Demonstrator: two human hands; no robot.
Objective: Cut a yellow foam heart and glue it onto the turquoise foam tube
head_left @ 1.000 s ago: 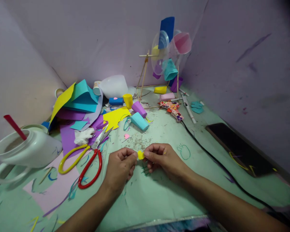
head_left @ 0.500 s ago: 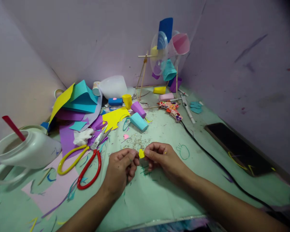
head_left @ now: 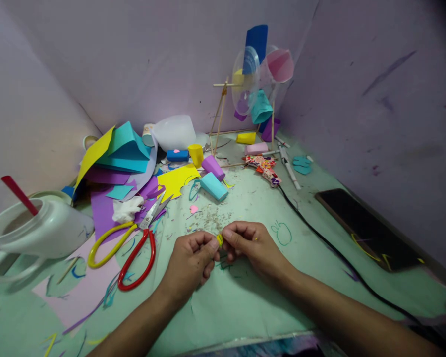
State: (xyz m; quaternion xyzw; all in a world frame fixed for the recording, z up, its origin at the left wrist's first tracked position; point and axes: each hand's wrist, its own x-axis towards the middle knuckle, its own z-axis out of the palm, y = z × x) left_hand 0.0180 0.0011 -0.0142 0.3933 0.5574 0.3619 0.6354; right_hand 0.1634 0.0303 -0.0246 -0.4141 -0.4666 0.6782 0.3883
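A small yellow paper piece [head_left: 220, 240] is pinched between the fingertips of both hands, low over the green table cover. My left hand [head_left: 193, 258] grips its left side, thumb pressed to the forefinger. From the right, my right hand [head_left: 247, 243] pinches the other side with thumb and forefinger. The fingers hide most of the piece. Left of my hands lie scissors [head_left: 145, 232] with one red and one yellow handle, blades parted. A small pink paper heart [head_left: 194, 209] lies just beyond my fingers, near a light-blue paper tube [head_left: 214, 187].
A white mug [head_left: 44, 228] with a red stick stands at left. Coloured paper sheets [head_left: 128, 148] pile behind the scissors. A patterned glue gun [head_left: 263, 168] trails a black cord [head_left: 319, 243] along the right, beside a phone [head_left: 364, 228]. At the back stands a stick-framed wheel [head_left: 245, 82].
The yellow paper piece has turned between my fingertips and shows less of its face. My left hand has shifted slightly right, closer to the right one.
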